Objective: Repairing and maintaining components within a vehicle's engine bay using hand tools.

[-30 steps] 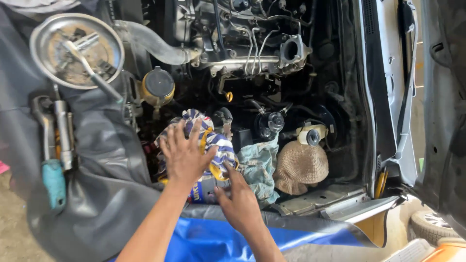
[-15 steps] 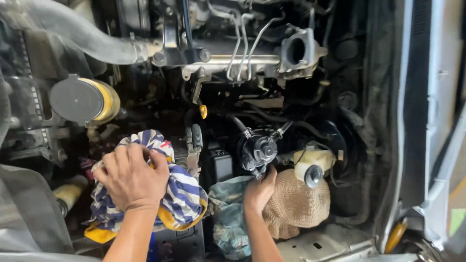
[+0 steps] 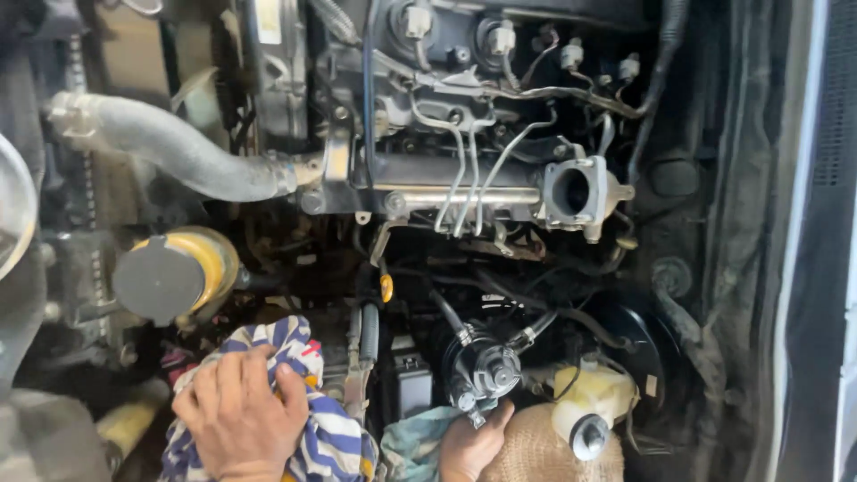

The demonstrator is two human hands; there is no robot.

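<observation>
l hand [image 3: 239, 411] on striped rag [image 3: 326, 437], r hand [image 3: 469, 444] touching black canister [image 3: 482, 366]

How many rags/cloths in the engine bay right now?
3. A blue-and-white striped cloth lies under the left hand; a teal rag sits left of the right hand; a tan burlap cloth sits right of it. More may be hidden.

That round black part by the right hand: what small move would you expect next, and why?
Probably a closer grip: the right hand only touches the lower edge of the round black part with its fingertips, while the left hand presses flat on the striped cloth, seemingly bracing.
</observation>
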